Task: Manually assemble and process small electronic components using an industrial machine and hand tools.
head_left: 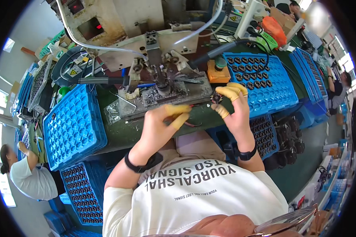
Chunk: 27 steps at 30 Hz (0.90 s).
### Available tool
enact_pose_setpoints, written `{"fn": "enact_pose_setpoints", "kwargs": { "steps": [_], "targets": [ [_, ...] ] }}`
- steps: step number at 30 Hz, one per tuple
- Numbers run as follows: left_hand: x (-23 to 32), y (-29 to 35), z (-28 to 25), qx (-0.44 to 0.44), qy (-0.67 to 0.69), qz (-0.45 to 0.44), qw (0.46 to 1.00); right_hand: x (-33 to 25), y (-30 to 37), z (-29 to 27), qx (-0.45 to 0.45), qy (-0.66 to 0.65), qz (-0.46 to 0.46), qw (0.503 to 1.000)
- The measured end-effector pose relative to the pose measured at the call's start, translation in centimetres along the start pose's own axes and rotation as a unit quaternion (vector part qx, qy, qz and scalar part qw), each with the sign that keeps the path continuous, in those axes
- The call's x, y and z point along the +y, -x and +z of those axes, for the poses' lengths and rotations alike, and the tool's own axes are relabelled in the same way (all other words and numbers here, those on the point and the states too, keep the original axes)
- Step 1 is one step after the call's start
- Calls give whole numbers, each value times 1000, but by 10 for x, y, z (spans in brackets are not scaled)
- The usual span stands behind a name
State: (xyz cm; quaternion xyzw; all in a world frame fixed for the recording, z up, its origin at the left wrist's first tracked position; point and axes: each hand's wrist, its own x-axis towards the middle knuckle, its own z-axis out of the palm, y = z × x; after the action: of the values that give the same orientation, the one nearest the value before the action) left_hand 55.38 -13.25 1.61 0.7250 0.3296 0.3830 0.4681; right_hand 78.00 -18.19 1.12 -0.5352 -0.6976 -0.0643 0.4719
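Observation:
My right hand (pixel 235 108), with yellow finger covers, pinches a small dark round part with copper-coloured bits (pixel 216 98), perhaps a motor core. It is held up over the bench's front edge, right of the press. To its left is my left hand (pixel 166 120), also in yellow finger covers and slightly blurred. Its forefinger and thumb stretch apart toward the part without touching it. Just below those fingers lies a thin reddish tool or wire (pixel 192 125). Behind both hands stands a metal press fixture (pixel 161 85) on a scrap-strewn steel base (pixel 140 108).
A blue tray (pixel 279 89) partly filled with dark round parts lies right, beside an orange box (pixel 218 73). At left, a blue tray stack (pixel 71 130) holds one part in view. Fuller trays (pixel 81 193) stand lower left. A hex key (pixel 126 102) lies near the base. Co-workers sit at both sides.

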Motion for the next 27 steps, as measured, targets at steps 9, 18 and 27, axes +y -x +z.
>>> {"fn": "enact_pose_setpoints", "kwargs": {
  "steps": [9, 18, 27],
  "targets": [
    [2, -31, 37, -161, 191, -140, 958, -14, 36, -21, -52, 60, -36, 996],
    [-16, -35, 42, -252, 108, -167, 947, -5, 58, -27, -119, 122, -125, 977],
    [-18, -12, 41, -229, 168, -241, 928, 63, 43, -100, -96, 67, 49, 992]
  ]
}}
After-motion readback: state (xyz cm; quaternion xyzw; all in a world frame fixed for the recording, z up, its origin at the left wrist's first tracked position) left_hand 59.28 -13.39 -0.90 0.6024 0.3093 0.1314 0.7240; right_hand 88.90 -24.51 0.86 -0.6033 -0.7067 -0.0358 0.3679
